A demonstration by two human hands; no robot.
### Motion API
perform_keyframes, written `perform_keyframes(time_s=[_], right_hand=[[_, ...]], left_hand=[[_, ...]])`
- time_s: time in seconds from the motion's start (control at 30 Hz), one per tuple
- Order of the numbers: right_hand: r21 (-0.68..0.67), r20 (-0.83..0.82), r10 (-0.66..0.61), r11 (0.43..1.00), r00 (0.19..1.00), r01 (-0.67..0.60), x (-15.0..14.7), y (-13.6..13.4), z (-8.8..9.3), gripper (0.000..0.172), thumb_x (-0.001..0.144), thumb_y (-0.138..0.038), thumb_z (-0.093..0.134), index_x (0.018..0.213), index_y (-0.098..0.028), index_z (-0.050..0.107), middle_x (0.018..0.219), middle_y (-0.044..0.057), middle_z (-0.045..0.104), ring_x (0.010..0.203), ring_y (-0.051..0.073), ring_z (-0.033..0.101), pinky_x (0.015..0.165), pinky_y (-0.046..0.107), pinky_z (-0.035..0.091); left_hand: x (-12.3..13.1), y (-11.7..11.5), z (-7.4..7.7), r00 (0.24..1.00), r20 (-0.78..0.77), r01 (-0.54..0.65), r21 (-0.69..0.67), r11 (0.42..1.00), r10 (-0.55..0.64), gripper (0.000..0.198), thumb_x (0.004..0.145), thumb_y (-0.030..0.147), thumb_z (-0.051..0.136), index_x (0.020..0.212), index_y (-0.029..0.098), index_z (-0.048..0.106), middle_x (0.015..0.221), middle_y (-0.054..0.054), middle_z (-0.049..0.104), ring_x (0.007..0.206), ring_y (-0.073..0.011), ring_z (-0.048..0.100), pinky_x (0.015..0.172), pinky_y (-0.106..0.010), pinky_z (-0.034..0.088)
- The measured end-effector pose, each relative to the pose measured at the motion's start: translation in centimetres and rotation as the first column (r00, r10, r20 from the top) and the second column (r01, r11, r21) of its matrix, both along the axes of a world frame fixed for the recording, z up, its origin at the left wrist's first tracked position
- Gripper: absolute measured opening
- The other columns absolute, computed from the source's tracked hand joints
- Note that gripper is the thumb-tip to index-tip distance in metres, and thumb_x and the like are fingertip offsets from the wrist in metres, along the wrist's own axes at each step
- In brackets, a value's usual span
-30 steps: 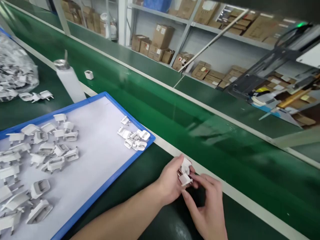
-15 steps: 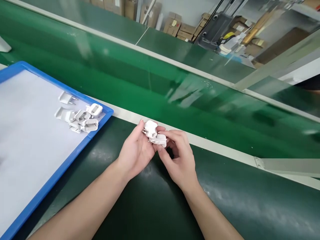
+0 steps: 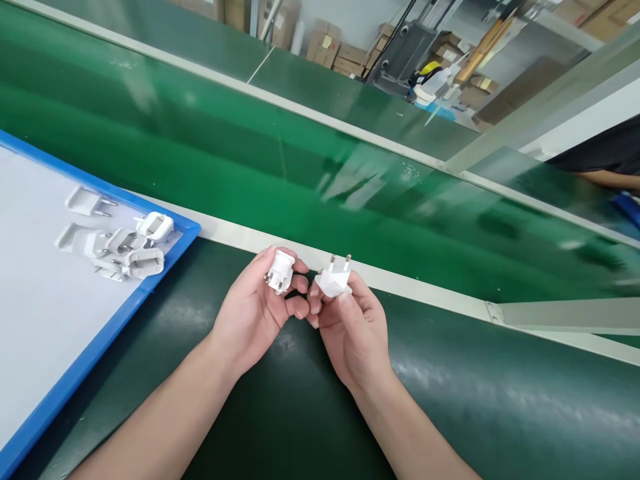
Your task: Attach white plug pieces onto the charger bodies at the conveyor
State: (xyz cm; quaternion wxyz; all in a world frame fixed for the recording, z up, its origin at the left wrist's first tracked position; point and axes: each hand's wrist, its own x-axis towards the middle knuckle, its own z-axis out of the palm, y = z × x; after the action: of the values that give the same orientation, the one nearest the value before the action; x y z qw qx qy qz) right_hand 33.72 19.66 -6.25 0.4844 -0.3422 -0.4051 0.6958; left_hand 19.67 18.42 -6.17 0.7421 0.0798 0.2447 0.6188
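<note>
My left hand [image 3: 255, 310] is closed round a small white plug adapter [image 3: 280, 271], its pins turned toward me. My right hand [image 3: 347, 327] pinches a second white plug adapter [image 3: 333, 281] by its body, two metal pins pointing up. The two hands are side by side, fingertips almost touching, over the dark green bench just before the pale rail of the conveyor. A short way left lies a blue-rimmed white tray [image 3: 165, 257] with several more white plug adapters [image 3: 127, 250] grouped near its right corner.
A glossy green conveyor belt [image 3: 300, 167] runs across behind the hands, with a pale rail [image 3: 425, 290] along its near edge. Cardboard boxes [image 3: 345, 57] and equipment stand beyond it. Another person's arm [image 3: 607, 179] shows at the far right edge.
The view swung right and down, so the tray slid left. The two plug adapters, held together before, are now separated, one in each hand, the right one turned pins up.
</note>
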Motion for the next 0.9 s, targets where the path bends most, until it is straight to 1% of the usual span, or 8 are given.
perform_keyframes(time_s=[0.17,0.3,0.4,0.5,0.57,0.7,0.8,0.9], right_hand=[[0.006,0.006,0.008,1.000,1.000,-0.009,0.3,0.1,-0.3,0.035,0.082,-0.050,0.083,0.093,-0.020,0.070,0.073,0.000,0.062,0.061,0.011,0.051,0.056,0.025,0.042],[0.026,0.017,-0.021,0.999,1.000,0.021,0.1,0.1,-0.3,0.034,0.079,-0.049,0.085,0.089,-0.022,0.068,0.069,-0.001,0.062,0.058,0.012,0.052,0.054,0.026,0.043],[0.069,0.068,-0.044,0.997,0.997,0.040,-0.1,0.0,-0.5,0.032,0.078,-0.044,0.087,0.091,-0.024,0.066,0.070,-0.003,0.062,0.054,0.012,0.054,0.051,0.026,0.044],[0.138,0.168,-0.075,0.989,0.983,0.052,-0.3,-0.2,-0.5,0.032,0.079,-0.038,0.087,0.098,-0.025,0.065,0.077,-0.002,0.067,0.052,0.012,0.057,0.049,0.028,0.046],[0.182,0.211,-0.082,0.982,0.974,0.043,-0.4,-0.4,-0.4,0.030,0.081,-0.033,0.086,0.100,-0.025,0.064,0.080,-0.001,0.069,0.053,0.013,0.061,0.049,0.028,0.047],[0.230,0.216,-0.067,0.973,0.974,0.016,-0.4,-0.6,-0.2,0.026,0.086,-0.033,0.082,0.102,-0.025,0.064,0.082,-0.001,0.069,0.058,0.013,0.065,0.050,0.026,0.048],[0.218,0.216,-0.037,0.976,0.976,-0.011,-0.2,-0.6,-0.4,0.026,0.089,-0.040,0.078,0.102,-0.024,0.062,0.084,0.000,0.070,0.059,0.014,0.065,0.050,0.026,0.047],[0.191,0.205,-0.030,0.982,0.978,-0.010,-0.1,-0.7,-0.7,0.025,0.091,-0.039,0.076,0.104,-0.025,0.061,0.084,-0.001,0.069,0.061,0.014,0.065,0.050,0.025,0.045]], left_hand=[[-0.1,0.0,0.1,1.000,0.007,-0.019,-0.052,0.998,0.020,0.029,0.104,0.035,0.045,0.096,0.015,0.064,0.093,-0.005,0.060,0.070,-0.0138,0.057,0.060,-0.030,0.057],[0.0,-0.1,0.1,1.000,0.008,-0.013,-0.059,0.998,0.013,0.025,0.101,0.038,0.053,0.097,0.016,0.064,0.093,-0.005,0.060,0.069,-0.0130,0.056,0.058,-0.028,0.056],[0.3,-0.3,0.1,0.998,-0.060,-0.027,-0.028,0.999,0.025,0.021,0.093,0.038,0.067,0.094,0.017,0.065,0.090,-0.003,0.061,0.066,-0.0117,0.056,0.053,-0.024,0.051],[0.6,-0.4,0.1,0.986,-0.164,-0.030,0.036,0.999,0.036,0.027,0.083,0.040,0.081,0.091,0.018,0.066,0.084,0.000,0.063,0.061,-0.0084,0.055,0.050,-0.019,0.047],[0.8,-0.5,0.2,0.975,-0.222,-0.015,0.054,0.998,0.026,0.030,0.079,0.039,0.085,0.089,0.018,0.067,0.079,0.001,0.063,0.058,-0.0064,0.054,0.049,-0.017,0.045],[1.0,-0.7,0.0,0.954,-0.299,-0.021,0.038,0.999,0.032,0.028,0.078,0.037,0.086,0.084,0.018,0.066,0.070,0.002,0.061,0.055,-0.0063,0.053,0.048,-0.017,0.042],[1.0,-0.8,-0.3,0.936,-0.352,-0.021,0.042,0.999,0.035,0.025,0.079,0.035,0.085,0.082,0.018,0.067,0.069,0.002,0.060,0.057,-0.0074,0.054,0.049,-0.018,0.043],[1.0,-0.8,-0.5,0.921,-0.386,-0.029,0.083,0.996,0.059,0.021,0.079,0.031,0.085,0.083,0.018,0.068,0.070,0.001,0.062,0.059,-0.0082,0.055,0.052,-0.019,0.046]])
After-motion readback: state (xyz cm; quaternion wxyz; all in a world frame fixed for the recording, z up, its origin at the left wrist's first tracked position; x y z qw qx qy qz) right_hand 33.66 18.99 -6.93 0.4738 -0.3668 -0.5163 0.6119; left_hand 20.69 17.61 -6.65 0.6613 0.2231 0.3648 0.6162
